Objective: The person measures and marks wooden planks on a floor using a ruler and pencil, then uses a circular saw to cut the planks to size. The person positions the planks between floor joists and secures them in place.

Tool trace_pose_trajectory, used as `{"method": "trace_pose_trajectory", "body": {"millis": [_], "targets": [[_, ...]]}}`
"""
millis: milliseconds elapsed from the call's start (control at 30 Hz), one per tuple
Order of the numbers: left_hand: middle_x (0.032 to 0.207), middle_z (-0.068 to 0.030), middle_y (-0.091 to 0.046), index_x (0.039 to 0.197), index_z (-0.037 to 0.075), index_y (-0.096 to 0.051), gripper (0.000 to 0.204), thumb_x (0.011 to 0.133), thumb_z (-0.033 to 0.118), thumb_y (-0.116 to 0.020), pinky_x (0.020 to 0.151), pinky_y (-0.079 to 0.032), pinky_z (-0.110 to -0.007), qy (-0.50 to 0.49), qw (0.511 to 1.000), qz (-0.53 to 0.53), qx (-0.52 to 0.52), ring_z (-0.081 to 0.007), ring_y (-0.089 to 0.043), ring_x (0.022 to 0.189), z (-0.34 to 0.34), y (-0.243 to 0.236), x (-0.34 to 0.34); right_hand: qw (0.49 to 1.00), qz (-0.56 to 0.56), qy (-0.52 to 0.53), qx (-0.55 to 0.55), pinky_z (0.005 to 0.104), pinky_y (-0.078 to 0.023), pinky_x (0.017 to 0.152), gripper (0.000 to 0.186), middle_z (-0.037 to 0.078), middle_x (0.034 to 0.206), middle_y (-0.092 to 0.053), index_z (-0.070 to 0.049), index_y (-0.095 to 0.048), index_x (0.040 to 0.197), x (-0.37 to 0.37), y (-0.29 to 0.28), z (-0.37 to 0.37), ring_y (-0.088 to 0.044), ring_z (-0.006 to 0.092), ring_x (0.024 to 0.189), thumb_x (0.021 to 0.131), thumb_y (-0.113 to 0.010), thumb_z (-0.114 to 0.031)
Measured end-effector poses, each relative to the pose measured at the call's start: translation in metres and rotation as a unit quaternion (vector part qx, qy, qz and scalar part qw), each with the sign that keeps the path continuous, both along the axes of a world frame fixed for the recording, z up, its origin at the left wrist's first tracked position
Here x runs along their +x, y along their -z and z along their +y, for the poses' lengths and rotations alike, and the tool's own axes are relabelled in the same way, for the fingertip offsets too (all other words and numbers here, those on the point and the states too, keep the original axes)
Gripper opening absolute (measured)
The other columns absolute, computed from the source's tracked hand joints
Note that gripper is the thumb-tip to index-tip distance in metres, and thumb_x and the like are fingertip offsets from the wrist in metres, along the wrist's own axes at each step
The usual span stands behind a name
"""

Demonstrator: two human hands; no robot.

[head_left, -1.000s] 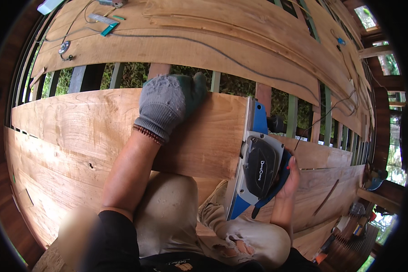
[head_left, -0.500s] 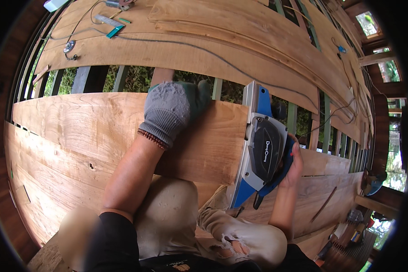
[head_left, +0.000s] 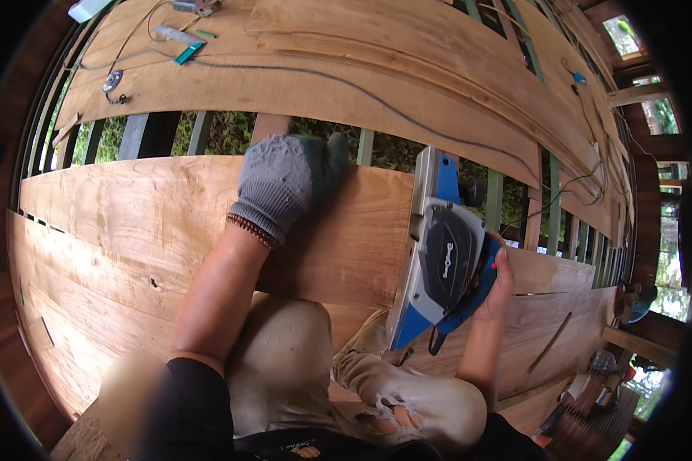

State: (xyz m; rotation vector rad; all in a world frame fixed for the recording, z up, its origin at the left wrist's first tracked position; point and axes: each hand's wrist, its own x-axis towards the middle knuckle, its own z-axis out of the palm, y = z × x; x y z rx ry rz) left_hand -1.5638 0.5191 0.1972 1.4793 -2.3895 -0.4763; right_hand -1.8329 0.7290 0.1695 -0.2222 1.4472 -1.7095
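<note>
My left hand (head_left: 284, 177), in a grey and green work glove, is closed over the far edge of a wooden plank (head_left: 346, 238). The plank lies across in front of my knees, its right end beside an electric hand planer (head_left: 447, 250) in blue, silver and black. My bare right hand (head_left: 497, 288) is wrapped round the planer's blue rear handle. The tool is turned on its side, its flat metal sole facing the plank's end. Part of the right fingers is hidden behind the handle.
Beyond the plank, open gaps between green joists (head_left: 365, 146) show plants below. Stacked boards (head_left: 407, 46) lie farther off, with a power cord (head_left: 338, 81) running over them. A try square (head_left: 184, 46) and a grinder-like tool (head_left: 196, 6) sit at the far left. More planks (head_left: 115, 276) spread nearer.
My left hand and the plank sit slightly farther left in view. The planer has shifted a little to the right relative to the plank's end. Both hands keep their hold.
</note>
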Motion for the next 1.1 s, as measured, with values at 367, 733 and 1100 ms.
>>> {"method": "trace_pose_trajectory", "body": {"millis": [367, 733, 1100], "targets": [[0.075, -0.0235, -0.069, 0.07, 0.005, -0.075, 0.054, 0.097, 0.044, -0.048, 0.076, -0.056, -0.05, -0.034, 0.999, 0.001, -0.037, -0.0419, -0.069, 0.074, -0.011, 0.029, -0.006, 0.996, -0.033, -0.079, 0.021, 0.0234, -0.05, 0.048, 0.047, 0.012, 0.099, -0.071, -0.005, -0.052, 0.129, 0.009, -0.005, 0.078, -0.066, 0.015, 0.067, 0.097, -0.063, -0.038], [0.067, -0.0224, -0.065, 0.091, 0.004, -0.065, 0.035, 0.097, 0.038, -0.056, 0.059, -0.053, -0.055, -0.006, 0.995, 0.035, -0.088, -0.044, -0.065, 0.062, -0.013, 0.038, -0.003, 0.997, -0.037, -0.063, 0.028, 0.0238, -0.048, 0.047, 0.048, 0.009, 0.084, -0.065, -0.006, -0.053, 0.129, 0.031, -0.004, 0.085, -0.061, 0.0141, 0.061, 0.096, -0.063, -0.04], [0.074, -0.0191, -0.07, 0.072, 0.007, -0.075, 0.057, 0.1, 0.042, -0.04, 0.08, -0.056, -0.046, -0.052, 0.997, -0.037, 0.05, -0.0371, -0.07, 0.074, -0.006, 0.01, -0.009, 0.998, -0.006, -0.024, 0.062, 0.0234, -0.047, 0.045, 0.047, 0.009, 0.082, -0.064, -0.006, -0.054, 0.128, 0.027, -0.002, 0.068, -0.06, 0.0134, 0.059, 0.097, -0.063, -0.04]]}}
